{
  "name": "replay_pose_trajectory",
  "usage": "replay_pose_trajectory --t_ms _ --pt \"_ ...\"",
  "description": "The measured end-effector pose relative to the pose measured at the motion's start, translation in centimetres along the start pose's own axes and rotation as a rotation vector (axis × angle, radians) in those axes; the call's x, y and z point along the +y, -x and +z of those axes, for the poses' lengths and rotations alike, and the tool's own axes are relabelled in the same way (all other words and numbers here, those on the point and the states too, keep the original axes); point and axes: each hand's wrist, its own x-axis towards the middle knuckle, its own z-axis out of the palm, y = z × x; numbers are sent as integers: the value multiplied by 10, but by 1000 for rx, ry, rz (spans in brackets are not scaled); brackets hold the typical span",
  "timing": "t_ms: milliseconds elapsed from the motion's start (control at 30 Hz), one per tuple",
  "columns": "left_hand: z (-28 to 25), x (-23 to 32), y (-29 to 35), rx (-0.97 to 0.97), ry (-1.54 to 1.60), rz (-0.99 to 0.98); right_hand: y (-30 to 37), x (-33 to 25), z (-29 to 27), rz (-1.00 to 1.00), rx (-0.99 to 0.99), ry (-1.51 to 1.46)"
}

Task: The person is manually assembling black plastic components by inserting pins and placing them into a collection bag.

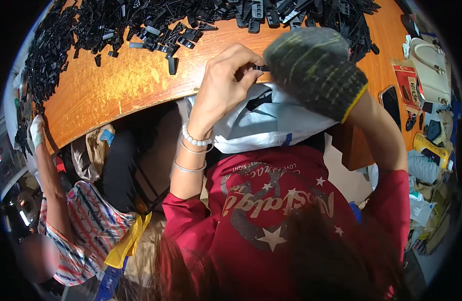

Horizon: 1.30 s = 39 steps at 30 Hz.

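Observation:
My left hand (226, 83) is bare, with bead and metal bracelets on the wrist, and pinches a small black plastic part (260, 67) between thumb and fingers. My right hand (311, 70) wears a dark knit glove with a yellow cuff and meets the same part from the right; its fingers are curled, and I cannot see its grip. Both hands hover at the near edge of the orange wooden table (115, 85), above a white plastic bag (271, 125) on my lap.
A big heap of black plastic parts (156, 20) covers the table's far side. Another person in a striped shirt (85, 226) sits at my left, a gloved hand (36, 131) on the table edge. A phone (390, 103), a white bag (431, 67) and bottles lie right.

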Motion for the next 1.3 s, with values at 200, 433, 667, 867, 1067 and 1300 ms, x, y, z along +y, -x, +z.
replay_pose_trajectory --t_ms 200,433,667,867,1067,1300 --pt "6 -2 1 94 16 38 -30 -24 -7 56 -163 282" --pt "2 -4 5 113 -23 81 -37 -29 -1 123 -324 321" --pt "10 -5 6 130 -61 115 -34 -17 9 -52 96 576" --pt "12 -10 3 168 -51 126 -47 -27 0 204 -133 637" --pt "11 -9 3 141 -48 131 -46 -35 -7 158 -197 610" --pt "5 -16 15 179 -87 97 11 -15 22 -12 383 515"
